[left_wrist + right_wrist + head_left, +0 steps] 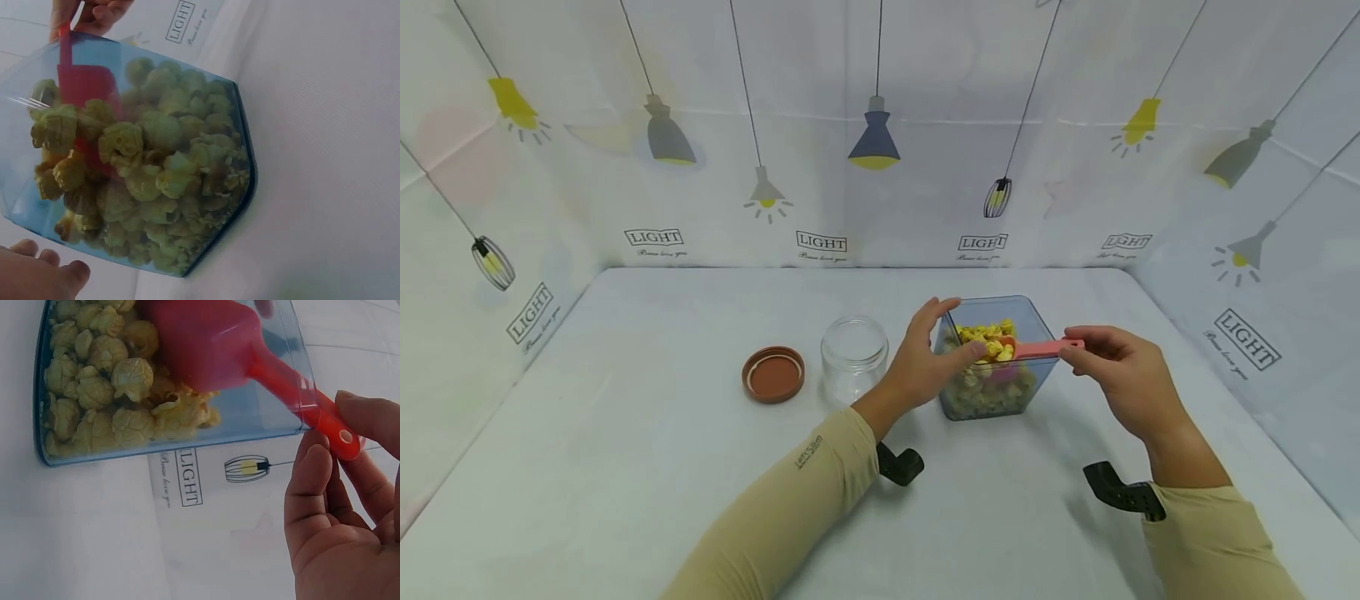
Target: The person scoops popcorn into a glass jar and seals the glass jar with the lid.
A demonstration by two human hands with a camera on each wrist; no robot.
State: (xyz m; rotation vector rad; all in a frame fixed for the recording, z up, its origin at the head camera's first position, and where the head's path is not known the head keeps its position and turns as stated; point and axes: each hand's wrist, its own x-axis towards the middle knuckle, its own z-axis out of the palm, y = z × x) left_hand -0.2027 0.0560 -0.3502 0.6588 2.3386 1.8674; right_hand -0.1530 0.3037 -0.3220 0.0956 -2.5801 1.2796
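My left hand holds a clear blue-tinted plastic container at its left side, fingers toward the back rim and thumb over the front. Yellow popcorn fills the lower part of it. With thumb and fingers, my right hand pinches the end of a red scoop. The scoop's handle crosses the container's right rim. Its bowl lies inside, among the popcorn, as the right wrist view shows through the wall. In the left wrist view, left fingertips are by the container's edge.
Left of the container stands a clear round jar, without a lid on it. A brown round lid lies to the jar's left. White cloth covers the table, and a lamp-printed curtain hangs behind.
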